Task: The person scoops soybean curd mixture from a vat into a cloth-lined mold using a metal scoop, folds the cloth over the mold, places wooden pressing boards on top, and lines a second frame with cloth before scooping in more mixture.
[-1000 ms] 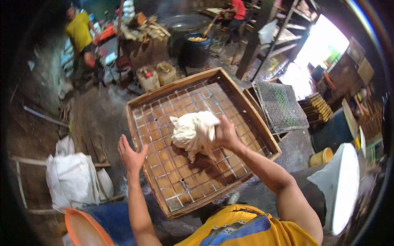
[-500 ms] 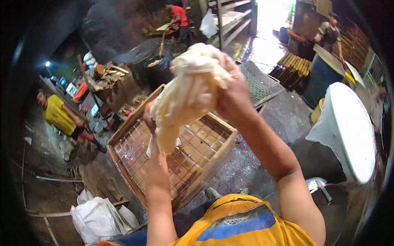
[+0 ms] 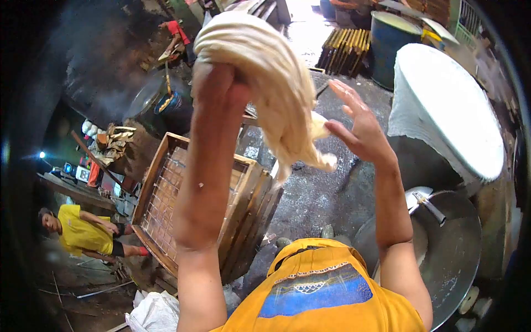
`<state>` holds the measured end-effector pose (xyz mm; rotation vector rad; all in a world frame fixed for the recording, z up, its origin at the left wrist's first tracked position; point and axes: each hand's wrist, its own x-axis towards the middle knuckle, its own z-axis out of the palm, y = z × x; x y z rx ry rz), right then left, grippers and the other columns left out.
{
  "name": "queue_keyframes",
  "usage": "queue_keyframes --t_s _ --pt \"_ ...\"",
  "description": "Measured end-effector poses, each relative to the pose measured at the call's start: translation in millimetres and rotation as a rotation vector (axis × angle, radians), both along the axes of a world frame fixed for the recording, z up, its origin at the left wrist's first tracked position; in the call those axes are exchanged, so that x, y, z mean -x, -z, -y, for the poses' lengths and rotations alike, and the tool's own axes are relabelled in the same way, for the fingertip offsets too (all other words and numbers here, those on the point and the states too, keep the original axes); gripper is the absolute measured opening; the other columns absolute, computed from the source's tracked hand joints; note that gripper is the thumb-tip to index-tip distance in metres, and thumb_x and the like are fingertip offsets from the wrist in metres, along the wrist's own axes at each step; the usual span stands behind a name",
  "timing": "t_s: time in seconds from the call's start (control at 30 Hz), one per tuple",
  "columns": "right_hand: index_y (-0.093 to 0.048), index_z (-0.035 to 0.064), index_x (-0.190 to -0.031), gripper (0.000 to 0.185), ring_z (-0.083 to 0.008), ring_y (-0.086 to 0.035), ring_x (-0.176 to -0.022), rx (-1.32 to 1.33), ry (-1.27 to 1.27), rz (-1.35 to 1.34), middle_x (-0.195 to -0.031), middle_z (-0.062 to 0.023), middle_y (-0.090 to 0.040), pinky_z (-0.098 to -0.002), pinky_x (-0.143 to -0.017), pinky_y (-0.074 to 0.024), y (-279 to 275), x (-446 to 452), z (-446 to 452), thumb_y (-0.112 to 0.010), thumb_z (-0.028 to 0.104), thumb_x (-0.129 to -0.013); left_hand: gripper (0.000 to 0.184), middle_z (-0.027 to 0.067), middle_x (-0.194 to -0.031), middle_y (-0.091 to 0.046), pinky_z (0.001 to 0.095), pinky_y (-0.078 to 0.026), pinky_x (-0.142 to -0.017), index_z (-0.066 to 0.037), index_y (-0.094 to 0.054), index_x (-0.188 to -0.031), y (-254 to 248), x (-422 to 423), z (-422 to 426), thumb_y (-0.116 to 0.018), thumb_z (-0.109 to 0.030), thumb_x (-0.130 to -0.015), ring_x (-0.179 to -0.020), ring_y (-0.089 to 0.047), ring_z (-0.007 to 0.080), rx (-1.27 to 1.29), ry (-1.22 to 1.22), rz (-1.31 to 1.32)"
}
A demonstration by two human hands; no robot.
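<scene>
A bundle of wet, cream-coloured cloth [image 3: 276, 83] is up in the air in front of me, its loose end hanging down to the right. My left hand [image 3: 221, 83] grips it from below, with the fingers partly hidden by the cloth. Just right of the hanging end, my right hand [image 3: 359, 124] is open with its fingers spread. Below and left of the cloth stands a stack of wooden frames [image 3: 249, 205], the top one crossed by a grid. My left forearm hides part of that stack.
A white cloth-covered round vessel [image 3: 448, 105] stands at the right, above a large metal pan [image 3: 453, 243]. A person in yellow [image 3: 88, 229] is at the left, another in red [image 3: 177, 36] farther back. A white sack [image 3: 155, 312] lies bottom left.
The cloth has gone from the wooden frame up into the air. My right hand has come off it, while my left hand holds it. The view has turned to the right.
</scene>
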<state>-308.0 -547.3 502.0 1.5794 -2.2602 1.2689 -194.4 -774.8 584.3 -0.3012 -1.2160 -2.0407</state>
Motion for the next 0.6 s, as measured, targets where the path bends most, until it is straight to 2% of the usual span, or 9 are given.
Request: queue_keyframes --t_s 0.13,0.23,0.33,0.37,0.4,0.43,0.5,0.53,0.6 --pt "-0.028 0.0077 -0.144 0.105 -0.0252 -0.045 -0.126 0.414 -0.276 0.488 -0.132 -0.0147 -0.049 -0.0375 -0.104 -0.0375 23.0 -28.1 4.8 -0.090 0.018 -0.060 0.035 0.0080 -0.115 -0.061 0.0398 -0.050 -0.090 -0.005 -0.057 -0.116 11.8 52.4 -59.9 -0.063 -0.026 -0.090 -0.105 -0.058 0.0213 -0.206 0.078 0.087" --pt "-0.035 0.0071 -0.139 0.087 -0.0215 -0.057 -0.108 0.436 -0.001 0.384 -0.120 -0.0128 -0.057 -0.0344 -0.093 -0.0455 66.8 -4.0 -10.7 -0.083 0.012 -0.067 0.037 0.0073 -0.109 -0.061 0.0320 -0.055 -0.078 -0.002 -0.052 -0.121 46.0 55.6 -104.3 -0.063 -0.017 -0.090 -0.094 -0.062 0.0178 -0.154 0.159 -0.062" --pt "-0.040 0.0050 -0.134 0.076 -0.0191 -0.062 -0.096 0.425 0.209 0.156 -0.106 -0.0113 -0.064 -0.0327 -0.086 -0.0489 79.9 38.1 -66.4 -0.079 0.014 -0.069 0.042 0.0118 -0.118 -0.059 0.0378 -0.052 -0.090 -0.003 -0.046 -0.128 97.8 52.1 -126.0 -0.059 -0.021 -0.092 -0.104 -0.061 0.0224 -0.035 0.090 0.154" --pt "-0.042 0.0040 -0.132 0.073 -0.0183 -0.064 -0.092 0.420 0.279 0.044 -0.101 -0.0109 -0.066 -0.0321 -0.084 -0.0497 78.8 46.0 -79.6 -0.078 0.015 -0.070 0.039 0.0118 -0.120 -0.058 0.0380 -0.050 -0.092 -0.003 -0.048 -0.127 119.2 50.2 -114.2 -0.056 -0.021 -0.093 -0.105 -0.061 0.0222 -0.161 0.199 0.283" --pt "-0.044 0.0028 -0.130 0.071 -0.0181 -0.063 -0.092 0.445 0.222 0.135 -0.101 -0.0106 -0.065 -0.0318 -0.083 -0.0496 71.2 47.5 -91.6 -0.078 0.014 -0.070 0.035 0.0132 -0.123 -0.058 0.0370 -0.049 -0.093 -0.003 -0.050 -0.126 137.5 44.6 -105.0 -0.050 -0.021 -0.096 -0.107 -0.060 0.0218 0.126 0.077 0.397" --pt "-0.045 0.0016 -0.129 0.068 -0.0179 -0.062 -0.092 0.469 0.164 0.224 -0.100 -0.0104 -0.065 -0.0315 -0.082 -0.0494 58.3 45.0 -101.9 -0.077 0.014 -0.069 0.046 0.0142 -0.125 -0.056 0.0366 -0.046 -0.098 -0.004 -0.050 -0.127 150.5 36.2 -101.6 -0.065 -0.021 -0.087 -0.113 -0.056 0.0227 0.014 0.225 0.680" --pt "-0.051 0.0001 -0.123 0.061 -0.0171 -0.061 -0.091 0.542 0.031 0.461 -0.099 -0.0120 -0.064 -0.0309 -0.082 -0.0488 65.8 47.9 -106.3 -0.077 0.015 -0.069 0.102 0.0166 -0.132 -0.051 0.0383 -0.034 -0.108 0.000 -0.046 -0.132 232.7 15.2 -72.7 -0.094 -0.025 -0.045 -0.126 -0.045 0.0267 1.031 0.116 1.073" --pt "-0.053 -0.0004 -0.121 0.059 -0.0189 -0.062 -0.090 0.458 0.069 0.391 -0.098 -0.0136 -0.064 -0.0312 -0.083 -0.0488 68.7 48.1 -104.3 -0.077 0.016 -0.070 0.108 0.0194 -0.136 -0.047 0.0392 -0.030 -0.110 0.003 -0.041 -0.136 239.8 12.5 -90.2 -0.094 -0.027 -0.045 -0.129 -0.042 0.0292 1.119 0.126 1.343" --pt "-0.057 -0.0013 -0.114 0.048 -0.0281 -0.064 -0.090 0.326 0.128 0.231 -0.097 -0.0190 -0.063 -0.0337 -0.083 -0.0497 81.5 48.5 -92.0 -0.073 0.012 -0.070 0.125 0.0213 -0.143 -0.037 0.0389 -0.027 -0.112 0.004 -0.028 -0.142 260.8 23.0 -136.7 -0.094 -0.031 -0.042 -0.132 -0.038 0.0314 1.059 -0.026 1.014"
